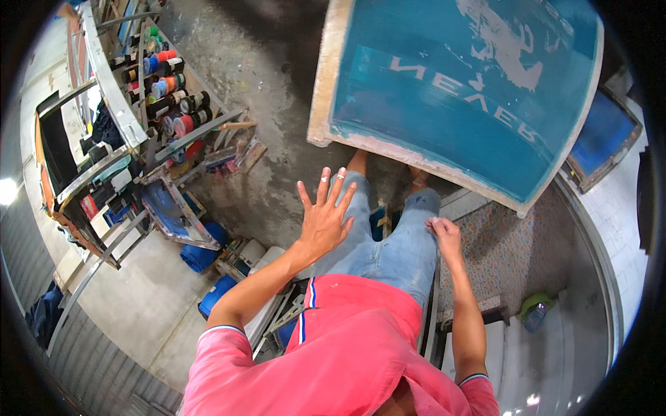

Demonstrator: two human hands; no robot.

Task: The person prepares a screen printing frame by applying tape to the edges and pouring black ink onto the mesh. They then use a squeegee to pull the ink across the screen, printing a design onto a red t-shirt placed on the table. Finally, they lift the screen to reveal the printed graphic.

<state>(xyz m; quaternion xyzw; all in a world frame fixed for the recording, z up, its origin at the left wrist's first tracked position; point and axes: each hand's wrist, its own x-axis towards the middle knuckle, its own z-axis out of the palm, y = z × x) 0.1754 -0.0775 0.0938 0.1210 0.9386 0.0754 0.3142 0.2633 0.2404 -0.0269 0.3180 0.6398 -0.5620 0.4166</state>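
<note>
My left hand is raised over my denim shorts, its fingers spread and holding nothing, with white smudges on two fingers. My right hand is beside my right thigh with its fingers curled; whether anything small is in them I cannot make out. Just beyond both hands, a large screen-printing frame fills the upper right, with a teal mesh bearing pale stencilled marks and a pale, paint-stained border. My bare legs pass beneath its lower edge.
At the left, a metal rack holds several paint jars. Small frames and blue containers sit below it. A blue screen leans at the right, above a metal rim and a green item. The concrete floor is stained.
</note>
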